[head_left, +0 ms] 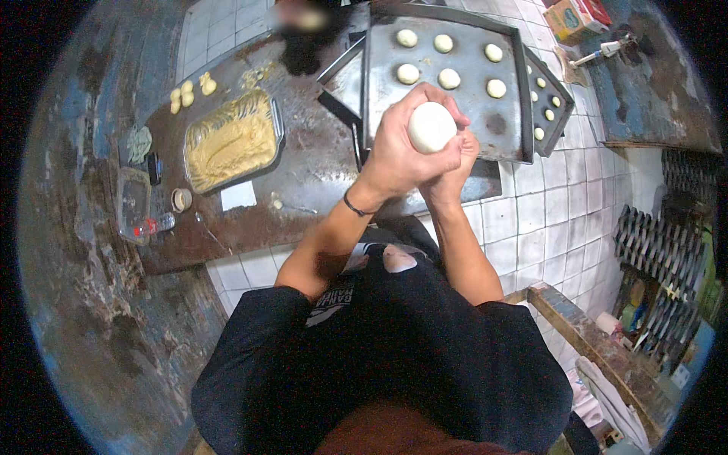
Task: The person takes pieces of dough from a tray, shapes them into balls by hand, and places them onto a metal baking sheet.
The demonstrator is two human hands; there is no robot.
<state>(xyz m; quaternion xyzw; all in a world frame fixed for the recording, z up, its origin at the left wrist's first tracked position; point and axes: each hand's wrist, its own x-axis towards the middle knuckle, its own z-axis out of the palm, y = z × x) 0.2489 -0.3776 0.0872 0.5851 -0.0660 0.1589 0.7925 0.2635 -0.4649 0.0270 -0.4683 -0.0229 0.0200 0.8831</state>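
A smooth white dough ball (pixel 432 127) is cupped up in front of me over the front of a metal baking tray (pixel 520 106). My left hand (pixel 398 148) wraps round it, fingers curled over its top and thumb across its lower side. My right hand (pixel 459 155) is closed just below and to the right, against the ball and my left hand, partly hidden by them. The tray holds several small pale dough balls (pixel 449 79) in rows, with other trays underneath, one (pixel 560 117) also bearing dough pieces.
On the rusty table (pixel 303 159) at left are a glass dish of yellow mixture (pixel 227 144), dough pieces (pixel 187 95), a plastic container (pixel 133 197), a bottle (pixel 155 225) and paper (pixel 238 195). Right are a box (pixel 576 19) and wooden ledge (pixel 576 349). A blurred person stands opposite.
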